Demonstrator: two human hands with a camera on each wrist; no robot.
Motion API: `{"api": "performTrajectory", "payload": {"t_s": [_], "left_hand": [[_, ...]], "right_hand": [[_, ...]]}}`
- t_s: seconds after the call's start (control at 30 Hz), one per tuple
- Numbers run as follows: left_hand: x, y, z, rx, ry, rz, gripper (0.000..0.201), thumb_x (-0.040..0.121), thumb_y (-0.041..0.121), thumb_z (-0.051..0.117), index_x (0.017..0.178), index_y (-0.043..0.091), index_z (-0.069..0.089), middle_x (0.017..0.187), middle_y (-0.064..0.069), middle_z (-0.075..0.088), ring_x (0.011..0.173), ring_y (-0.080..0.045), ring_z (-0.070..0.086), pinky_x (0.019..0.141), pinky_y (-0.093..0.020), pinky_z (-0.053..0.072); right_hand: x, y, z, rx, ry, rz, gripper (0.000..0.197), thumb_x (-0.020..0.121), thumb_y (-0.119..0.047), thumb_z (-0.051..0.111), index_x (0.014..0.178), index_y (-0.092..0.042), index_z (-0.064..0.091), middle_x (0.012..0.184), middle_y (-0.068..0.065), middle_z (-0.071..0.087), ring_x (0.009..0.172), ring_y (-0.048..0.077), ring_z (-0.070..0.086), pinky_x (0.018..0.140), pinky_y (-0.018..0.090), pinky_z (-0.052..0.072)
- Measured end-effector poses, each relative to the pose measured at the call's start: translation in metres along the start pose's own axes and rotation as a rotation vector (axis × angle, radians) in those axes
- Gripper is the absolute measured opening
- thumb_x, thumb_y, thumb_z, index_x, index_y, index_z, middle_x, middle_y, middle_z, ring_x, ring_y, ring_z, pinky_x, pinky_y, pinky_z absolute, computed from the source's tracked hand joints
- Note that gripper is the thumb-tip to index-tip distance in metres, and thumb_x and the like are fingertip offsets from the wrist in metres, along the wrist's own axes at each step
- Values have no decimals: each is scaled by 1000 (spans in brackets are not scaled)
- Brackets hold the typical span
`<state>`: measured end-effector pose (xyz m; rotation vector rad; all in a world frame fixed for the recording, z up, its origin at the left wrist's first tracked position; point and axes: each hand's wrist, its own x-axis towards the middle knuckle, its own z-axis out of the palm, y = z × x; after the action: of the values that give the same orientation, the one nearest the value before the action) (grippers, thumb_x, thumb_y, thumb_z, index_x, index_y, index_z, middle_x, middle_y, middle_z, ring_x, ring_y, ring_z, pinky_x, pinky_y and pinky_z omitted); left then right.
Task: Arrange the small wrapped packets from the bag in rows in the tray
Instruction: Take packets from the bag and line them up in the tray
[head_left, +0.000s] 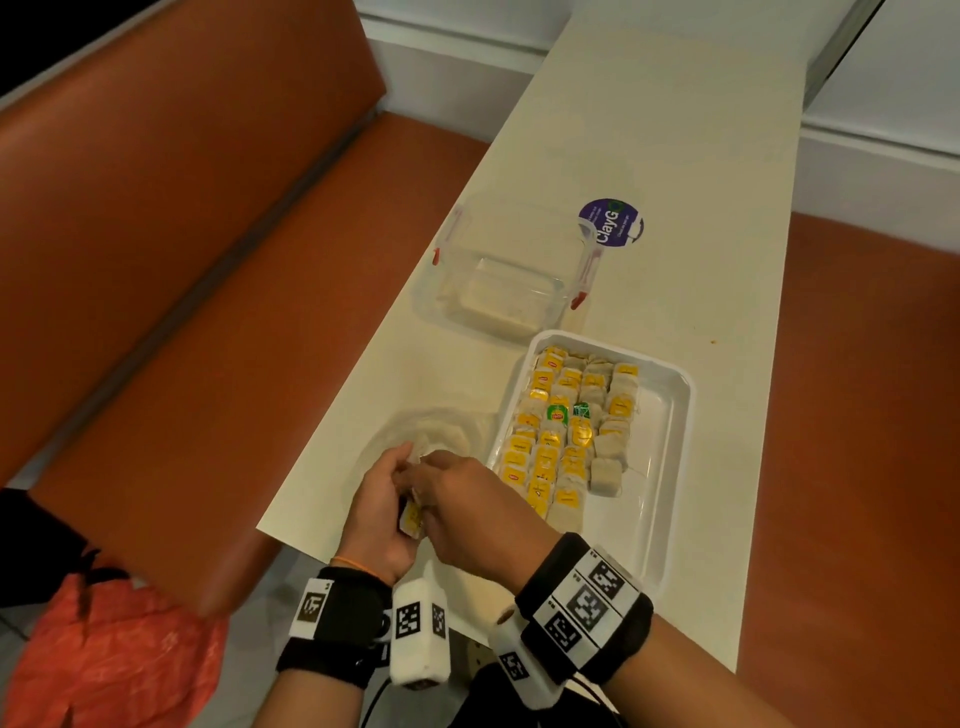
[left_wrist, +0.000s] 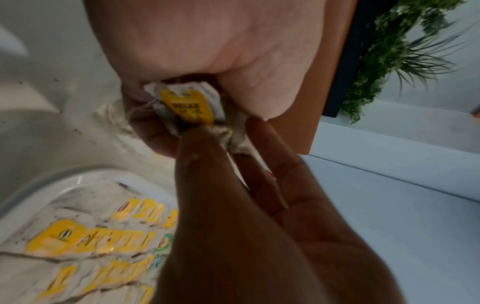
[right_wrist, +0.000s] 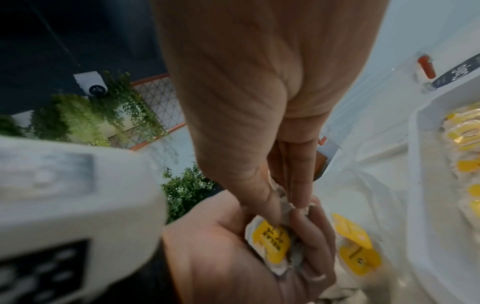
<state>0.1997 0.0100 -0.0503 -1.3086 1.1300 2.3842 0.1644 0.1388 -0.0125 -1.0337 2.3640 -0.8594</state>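
Note:
Small tea packets with yellow tags fill most of the white tray (head_left: 675, 441) in rows (head_left: 566, 426); its right strip is bare. A clear plastic bag (head_left: 441, 434) lies left of the tray with a few packets inside (right_wrist: 355, 244). My left hand (head_left: 395, 483) curls around a small bunch of packets (left_wrist: 187, 107) just above the bag. My right hand (head_left: 441, 475) meets it, and its thumb and fingers (right_wrist: 298, 195) pinch a crumpled packet (left_wrist: 233, 135) at the edge of that bunch. How many packets the left hand holds is hidden.
An empty clear container with red latches (head_left: 498, 291) stands beyond the tray, next to a round purple sticker (head_left: 611, 224). The narrow cream table (head_left: 701, 156) ends just under my wrists. An orange bench (head_left: 208, 312) runs along the left, and a red bag (head_left: 114, 660) lies low left.

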Motion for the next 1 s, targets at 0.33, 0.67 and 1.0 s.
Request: {"api": "performTrajectory", "payload": {"t_s": [0.33,0.67,1.0], "left_hand": [[-7,6,4,-219,-185,15,19,89,25,57,80,10,64,75,-8,55,54,-17,54,34,-20,31],[-36,22,6,-118,-387,30,30,95,26,45,79,3,55,74,-13,47,51,-19,47,29,-21,27],[-42,24,3,-97,-302,35,38,92,30,48,91,-5,63,77,-16,60,46,-19,54,32,-21,20]], "right_hand": [[-12,26,-18,409,275,183,42,85,-13,81,121,-28,67,118,-8,62,96,6,65,81,25,56],[-7,35,-3,528,-10,236,68,80,-25,89,140,-33,58,138,-9,60,117,9,60,93,28,53],[-21,46,-18,610,99,239,23,92,-11,74,111,-23,79,95,-1,78,79,18,73,79,39,62]]}}
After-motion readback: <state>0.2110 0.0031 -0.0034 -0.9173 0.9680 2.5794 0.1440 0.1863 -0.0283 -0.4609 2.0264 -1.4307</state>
